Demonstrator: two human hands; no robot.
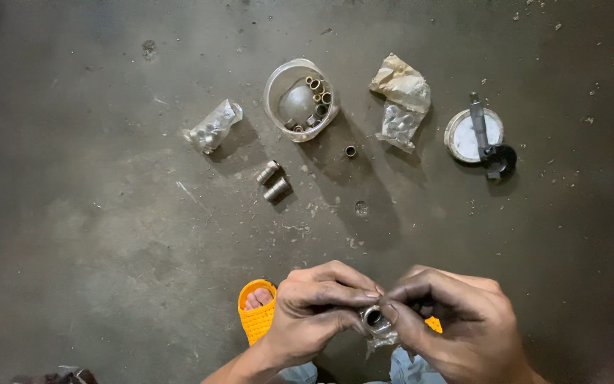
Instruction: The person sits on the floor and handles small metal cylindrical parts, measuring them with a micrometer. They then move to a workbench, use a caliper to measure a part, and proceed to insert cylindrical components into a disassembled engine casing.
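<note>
Underfoot, a dark, gritty concrete floor [94, 235] spread across the whole view and carried every loose part. Low in the view the two hands met: the left hand [318, 306] and the right hand [453, 320] both had their fingers [346, 293] clenched from either side around a small metal ring [373, 316], which sat between the fingertips with a scrap of clear plastic wrap [381, 341] hanging just beneath it. Beside the left wrist an orange sandal [256, 320] showed with toes in it, and a sliver of the same orange peeked out near the right hand. Farther up the floor stood a clear round plastic container [300, 99] on its side, holding a grey domed piece and several short brass and steel bushings. To its right lay a crumpled paper and plastic packet [401, 99], and further right again a round white lid [472, 135] with a micrometer [488, 139] resting across it. Left of the container lay a small clear bag of metal parts [212, 126]. Below the container two short steel cylinders [273, 181] lay side by side, touching, and a single tiny bushing [350, 151] sat alone, just beside the container's lower right.
</note>
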